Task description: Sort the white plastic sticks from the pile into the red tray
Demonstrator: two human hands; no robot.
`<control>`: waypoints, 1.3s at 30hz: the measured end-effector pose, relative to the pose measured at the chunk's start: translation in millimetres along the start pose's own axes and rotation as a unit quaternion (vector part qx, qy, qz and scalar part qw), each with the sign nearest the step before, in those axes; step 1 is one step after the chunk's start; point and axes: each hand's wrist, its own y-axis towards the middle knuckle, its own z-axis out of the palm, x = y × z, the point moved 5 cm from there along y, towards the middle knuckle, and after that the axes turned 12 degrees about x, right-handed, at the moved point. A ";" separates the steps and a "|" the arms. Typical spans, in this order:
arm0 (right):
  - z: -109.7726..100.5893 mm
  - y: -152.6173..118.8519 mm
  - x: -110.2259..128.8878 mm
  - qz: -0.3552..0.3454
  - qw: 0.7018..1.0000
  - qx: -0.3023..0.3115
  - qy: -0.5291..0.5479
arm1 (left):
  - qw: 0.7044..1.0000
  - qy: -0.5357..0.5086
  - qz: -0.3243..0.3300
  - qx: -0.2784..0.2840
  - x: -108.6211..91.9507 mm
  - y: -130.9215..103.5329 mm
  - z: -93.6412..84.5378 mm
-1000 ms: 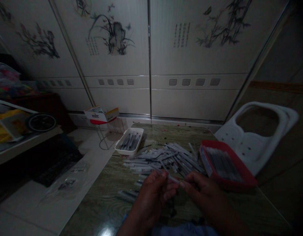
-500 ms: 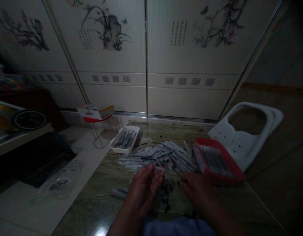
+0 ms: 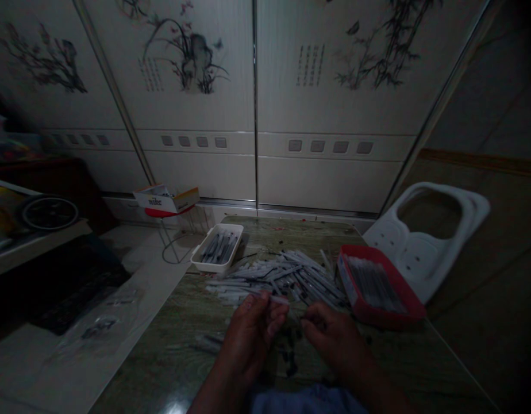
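My left hand [image 3: 259,322] is closed around a slim whitish pen barrel [image 3: 279,299], which sticks out past the thumb to the right. Just to the right, my right hand [image 3: 328,330] is closed in a pinch. Something small and dark may sit at its fingertips, too dim to make out. Beyond both hands spreads a loose heap of white and dark pen parts [image 3: 287,273]. Small black pieces [image 3: 290,359] lie on the table between my wrists, and a few more barrels [image 3: 207,343] lie left of my left hand.
A white tray [image 3: 196,265] with pens stands at the table's far left. The red tray [image 3: 414,305], holding clear pens, is on the right beside a white plastic chair [image 3: 386,230]. A cardboard box [image 3: 162,201] rests on a red stool. Sliding doors [image 3: 196,172] close off the back.
My right hand has moved left, closer to my left hand and the barrel. The left hand keeps its hold in nearly the same place. The view has tilted slightly.
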 end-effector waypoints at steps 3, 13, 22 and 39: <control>-1.5 -1.8 10.6 -0.020 0.995 -0.027 0.089 | 1.000 0.015 -0.003 0.009 1.2 0.1 1.0; -5.6 -5.0 17.0 -0.032 0.989 -0.058 0.130 | 0.999 0.040 -0.031 0.014 5.2 -2.4 9.2; -5.4 -7.4 24.9 -0.047 0.990 -0.045 0.122 | 0.997 0.062 -0.024 0.026 4.8 -2.9 10.1; -3.0 -4.9 19.2 -0.053 0.992 -0.042 0.107 | 0.995 0.083 -0.019 0.049 6.9 -0.7 14.0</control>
